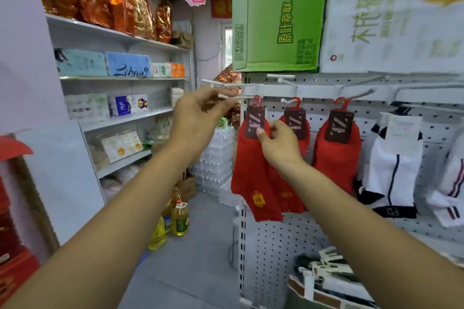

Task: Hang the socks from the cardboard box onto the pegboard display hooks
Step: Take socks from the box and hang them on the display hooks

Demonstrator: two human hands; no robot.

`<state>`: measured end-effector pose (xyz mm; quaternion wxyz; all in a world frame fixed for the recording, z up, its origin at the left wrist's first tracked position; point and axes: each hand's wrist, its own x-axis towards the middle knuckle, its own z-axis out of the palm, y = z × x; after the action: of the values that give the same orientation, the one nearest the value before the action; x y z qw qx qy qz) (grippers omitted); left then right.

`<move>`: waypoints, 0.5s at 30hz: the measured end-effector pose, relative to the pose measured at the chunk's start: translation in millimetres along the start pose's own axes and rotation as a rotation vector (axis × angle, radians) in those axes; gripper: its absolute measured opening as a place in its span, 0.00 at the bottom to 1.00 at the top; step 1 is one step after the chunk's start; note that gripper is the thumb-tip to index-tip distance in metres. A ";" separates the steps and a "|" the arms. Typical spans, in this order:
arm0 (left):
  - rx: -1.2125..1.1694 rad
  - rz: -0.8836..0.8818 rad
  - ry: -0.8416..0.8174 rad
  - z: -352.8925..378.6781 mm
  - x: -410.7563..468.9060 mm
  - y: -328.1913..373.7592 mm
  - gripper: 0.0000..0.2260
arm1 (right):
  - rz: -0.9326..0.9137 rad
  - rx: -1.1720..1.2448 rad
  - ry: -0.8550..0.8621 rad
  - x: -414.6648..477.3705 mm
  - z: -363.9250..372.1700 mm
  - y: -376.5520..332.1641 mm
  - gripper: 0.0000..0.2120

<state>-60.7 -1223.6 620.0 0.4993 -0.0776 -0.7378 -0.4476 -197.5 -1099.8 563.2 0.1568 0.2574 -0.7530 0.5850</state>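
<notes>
**Right half of the frame:** the white pegboard (276,246) carries rows of hooks. **Left:** a shelf unit (120,120) stocked with packets. **Upper centre:** a green carton (276,20) sits above the pegboard. **Lower right corner:** the cardboard box (316,295) holds dark and white sock packs (326,268).

**Centre:** the red sock pair (251,170) hangs at the pegboard's left edge, with its red hanger (257,101) over a white hook (241,96). Two more red pairs (336,153) hang just to its right, with white socks (391,158) beyond them.

Your left hand (198,120) pinches the free end of that white hook between thumb and fingertips. Your right hand (280,148), just below and to the right, grips the red sock pair by its dark label card (254,123), with the thumb in front and the fingers curled behind.
</notes>
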 end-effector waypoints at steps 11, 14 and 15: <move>-0.120 0.146 -0.133 -7.0 16.4 -36.6 0.07 | 0.046 -0.157 0.062 21.6 28.0 1.3 0.08; -0.067 0.085 -0.059 0.3 7.2 -59.6 0.09 | 0.054 -0.203 0.058 15.1 20.0 7.1 0.11; -0.024 0.041 -0.050 3.7 3.3 -69.4 0.09 | 0.055 -0.194 0.079 8.4 16.0 7.8 0.10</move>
<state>-103.7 -1262.8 581.9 0.4889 -0.1097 -0.7428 -0.4440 -207.7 -1115.5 557.3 0.1945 0.1971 -0.8062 0.5229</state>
